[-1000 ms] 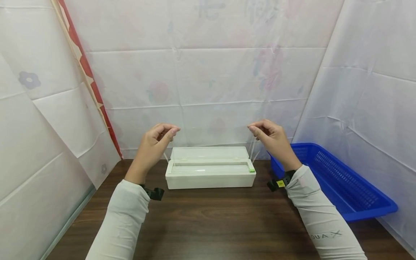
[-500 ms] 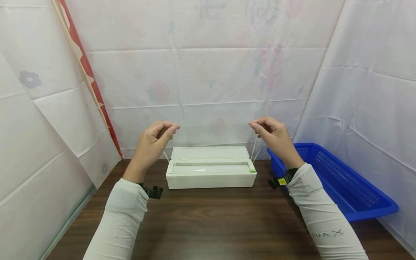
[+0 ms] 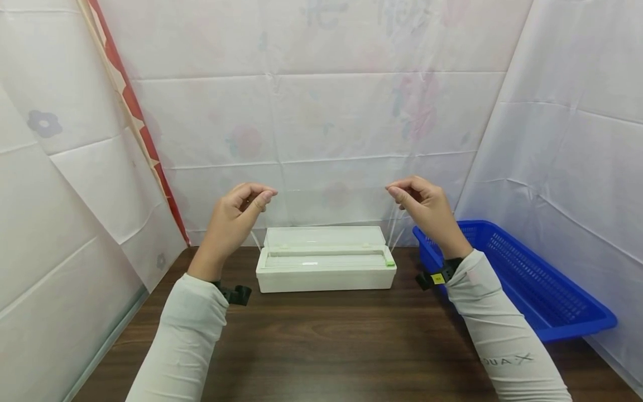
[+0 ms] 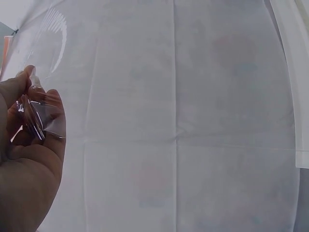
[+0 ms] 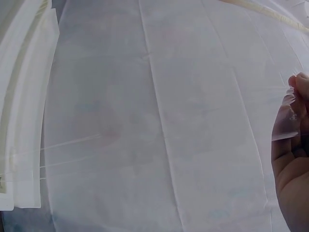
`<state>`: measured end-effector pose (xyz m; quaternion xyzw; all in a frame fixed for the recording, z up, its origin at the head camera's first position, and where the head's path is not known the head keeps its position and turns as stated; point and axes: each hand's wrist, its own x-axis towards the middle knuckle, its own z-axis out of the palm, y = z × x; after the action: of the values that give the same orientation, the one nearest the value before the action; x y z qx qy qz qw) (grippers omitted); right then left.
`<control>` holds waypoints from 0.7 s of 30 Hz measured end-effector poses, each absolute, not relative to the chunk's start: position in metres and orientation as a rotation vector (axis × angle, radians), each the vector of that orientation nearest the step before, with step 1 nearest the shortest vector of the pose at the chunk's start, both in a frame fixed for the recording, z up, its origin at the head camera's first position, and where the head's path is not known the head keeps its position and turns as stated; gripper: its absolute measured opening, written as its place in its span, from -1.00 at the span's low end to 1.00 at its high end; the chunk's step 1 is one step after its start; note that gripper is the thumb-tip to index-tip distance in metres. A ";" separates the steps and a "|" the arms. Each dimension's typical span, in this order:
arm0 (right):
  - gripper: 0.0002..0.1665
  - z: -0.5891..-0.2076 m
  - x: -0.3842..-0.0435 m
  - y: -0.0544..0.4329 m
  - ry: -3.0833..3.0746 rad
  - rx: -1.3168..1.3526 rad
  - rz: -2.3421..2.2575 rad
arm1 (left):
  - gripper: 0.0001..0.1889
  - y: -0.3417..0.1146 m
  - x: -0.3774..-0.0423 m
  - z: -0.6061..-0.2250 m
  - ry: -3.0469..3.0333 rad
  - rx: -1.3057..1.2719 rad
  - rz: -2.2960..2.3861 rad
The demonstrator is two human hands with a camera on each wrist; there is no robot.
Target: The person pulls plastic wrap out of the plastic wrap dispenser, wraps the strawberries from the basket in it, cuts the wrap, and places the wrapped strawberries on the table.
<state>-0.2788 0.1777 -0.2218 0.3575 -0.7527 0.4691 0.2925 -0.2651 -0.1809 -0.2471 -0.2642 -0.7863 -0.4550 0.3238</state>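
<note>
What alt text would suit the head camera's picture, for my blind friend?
A person's left hand and right hand pinch clear film above an open white box on a dark wooden table. A blue basket sits to the right.

Box [image 3: 326, 279] is on the table [image 3: 321, 346], lid [image 3: 324, 235] up along its 12 o'clock edge. Basket [image 3: 542, 279] is also on there, around 3 from the box. Left hand [image 3: 232, 223] at 10, right hand [image 3: 426, 212] at 2, film [image 3: 331, 206] stretched between them. Sheet [image 3: 326, 123] behind everything.

Head vw fwd/down, wrist vws close-up
</note>
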 end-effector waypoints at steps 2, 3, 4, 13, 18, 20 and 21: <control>-0.84 -0.221 -0.278 0.178 -2.009 0.947 1.252 | -0.79 -0.181 -0.265 -0.247 -2.054 -0.701 -1.191; -0.83 -0.221 -0.277 0.178 -2.011 0.945 1.254 | -0.79 -0.181 -0.265 -0.246 -2.049 -0.705 -1.189; -0.83 -0.221 -0.277 0.178 -2.012 0.942 1.254 | -0.79 -0.181 -0.265 -0.246 -2.043 -0.712 -1.190; -0.83 -0.217 -0.275 0.176 -1.981 0.950 1.267 | -0.79 -0.182 -0.262 -0.242 -2.008 -0.741 -1.170; -0.84 -0.215 -0.274 0.176 -1.978 0.945 1.262 | -0.79 -0.182 -0.261 -0.240 -2.014 -0.733 -1.162; -0.83 -0.214 -0.272 0.176 -1.990 0.930 1.252 | -0.80 -0.182 -0.261 -0.239 -2.016 -0.729 -1.158; -0.83 -0.213 -0.271 0.176 -1.995 0.924 1.248 | -0.80 -0.182 -0.260 -0.238 -2.015 -0.728 -1.156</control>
<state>-0.2710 0.1761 -0.2131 0.3484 -0.7523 0.4705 0.3021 -0.2602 -0.1820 -0.2382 -0.2806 -0.7766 -0.4454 0.3461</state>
